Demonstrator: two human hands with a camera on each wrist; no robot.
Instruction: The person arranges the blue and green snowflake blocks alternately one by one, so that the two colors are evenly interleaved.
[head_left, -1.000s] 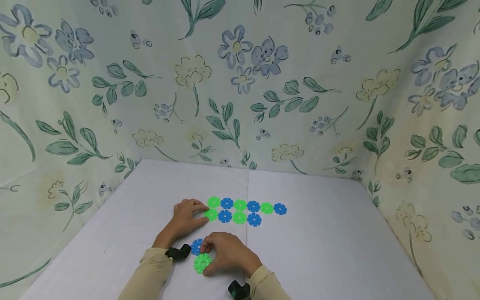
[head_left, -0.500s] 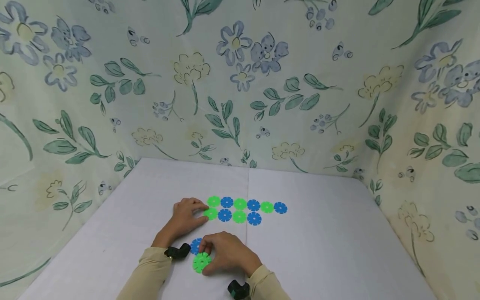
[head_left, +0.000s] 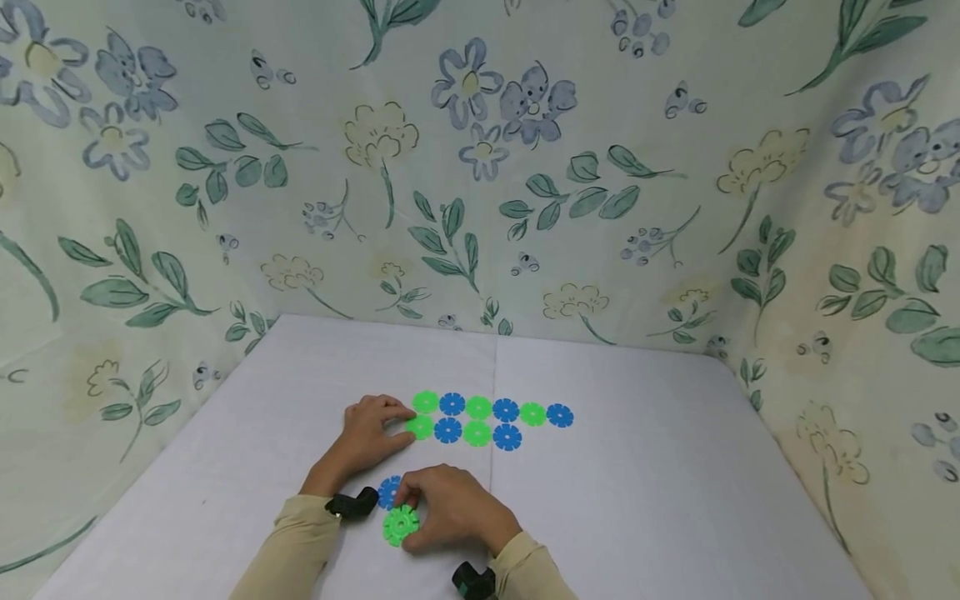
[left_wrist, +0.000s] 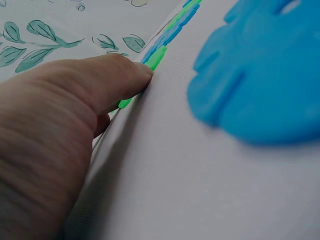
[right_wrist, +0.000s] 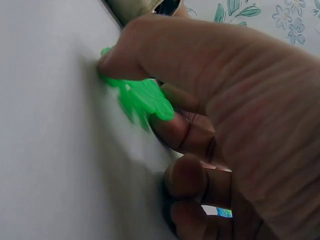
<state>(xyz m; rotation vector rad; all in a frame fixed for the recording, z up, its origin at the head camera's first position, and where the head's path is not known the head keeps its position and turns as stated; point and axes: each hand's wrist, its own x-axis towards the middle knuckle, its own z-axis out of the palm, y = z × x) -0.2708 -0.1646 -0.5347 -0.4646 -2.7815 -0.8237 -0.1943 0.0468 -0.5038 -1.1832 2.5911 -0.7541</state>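
A person's left hand (head_left: 372, 429) is at the left end of two rows of slotted plastic discs. Its thumb and index finger pinch the edges of a light-green disc (head_left: 422, 428), the leftmost of the nearer row; in the left wrist view, the thumb covers part of that disc. Closer to the body, the right hand (head_left: 452, 508) holds a brighter green slotted disc (head_left: 400, 526) between thumb and fingers, low over the table. Just behind it lies a blue slotted disc (head_left: 387, 492), partly covered by the right fingers; it looms large and blurred in the left wrist view.
The farther row alternates green and blue, ending in a blue disc (head_left: 560, 416). The nearer row is shorter and ends in a blue disc (head_left: 507, 437). A white cloth (head_left: 660, 467) with a crease covers the table. Floral curtains (head_left: 570, 208) enclose the back and sides.
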